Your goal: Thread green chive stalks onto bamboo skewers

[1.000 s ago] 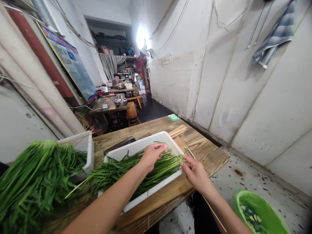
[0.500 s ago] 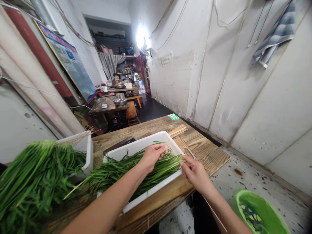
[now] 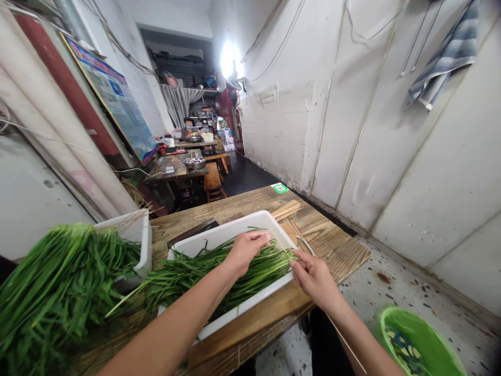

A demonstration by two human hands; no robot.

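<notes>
Long green garlic chives (image 3: 219, 277) fill a white tray (image 3: 219, 233) on the wooden table. My right hand (image 3: 315, 274) is closed at the tray's right end, gripping a thin bamboo skewer (image 3: 348, 344) that runs back below the wrist. A chive end shows at its fingertips. The skewer's pale front part seems to reach toward my left hand (image 3: 250, 251). That hand pinches thumb and forefinger together above the chives; what lies between them is too small to name. More bamboo skewers (image 3: 287, 210) lie beyond the tray's right corner.
At left, a big heap of chives (image 3: 66, 282) hangs over a second white tray (image 3: 145, 243). A green bin (image 3: 426, 339) stands on the floor at right. A code card (image 3: 279, 188) lies at the table's far edge. A person (image 3: 188, 127) sits at a table further back.
The view has shifted very slightly, so everything sits a few pixels further right. Both hands keep nearly the same pose and grip over the tray.
</notes>
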